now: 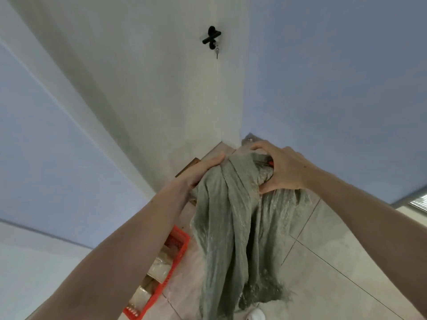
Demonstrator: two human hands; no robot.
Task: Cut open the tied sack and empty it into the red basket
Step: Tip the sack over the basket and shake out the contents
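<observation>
Above the tiled floor [335, 239], a limp grey-green sack [231, 215] is held up by both hands; its bunched upper end is gripped by the left hand [203, 168] from the left, and by the right hand [282, 168], fingers curled, from the right; a red-handled tool [269, 162], largely hidden, is seen under the right hand; the red basket [171, 269] is partly covered by the left forearm, pale packets inside; no legible writing is seen; a black door handle [211, 38] is noted on the white door.
</observation>
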